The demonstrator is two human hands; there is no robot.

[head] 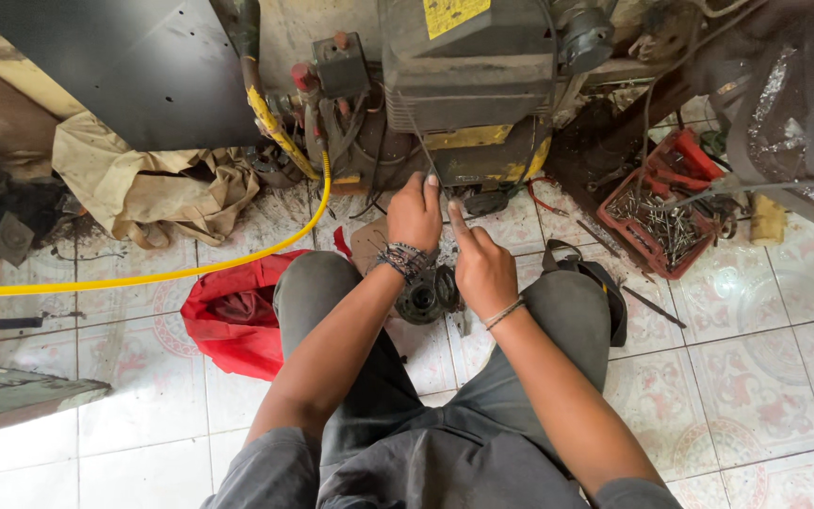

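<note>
Grimy yellow and grey metal fills the top of our view: a boxy, dust-caked machine (468, 90) standing on the glossy, floral-patterned floor tiles (765, 368). We squat before it, knees wide in worn grey trousers. Our left hand (415, 215), its wrist wrapped in braided bead bracelets, reaches to the machine's lower edge with fingers curled narrowly round a thin dark wire (423, 155) that runs up along the casing. Our right hand (482, 269), banded by a slim cord bracelet, hovers just beside it, index finger pointing forward and the other fingers loosely folded; it holds nothing that we can see. Directly beneath both wrists, between our knees, lies a round, ribbed black metal part (429, 294), greasy and dull, resting on the tiles.

A smooth yellow rubber hose (171, 273) curves from the machine across the floor to the left, over a crumpled red plastic bag (228, 316). Behind it slumps a creased tan cloth (143, 184). To the right, a cracked red plastic tray (661, 212) holds a heap of thin grey nails.
</note>
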